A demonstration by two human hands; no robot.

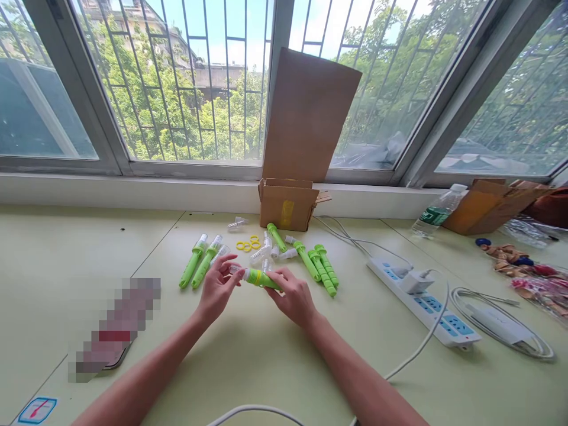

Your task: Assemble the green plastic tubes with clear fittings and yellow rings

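1. Pinching the clear end of a green tube (268,281), the left hand (217,290) has its thumb and fingers closed.
2. The right hand (291,296) grips the tube's green body.
3. That tube sits between both hands, over the counter (248,361).
4. Just beyond lie yellow rings (244,246) and clear plastic pieces (258,256).
5. Two clear-tipped tubes (192,268) lie left; more green tubes (307,261) lie right.
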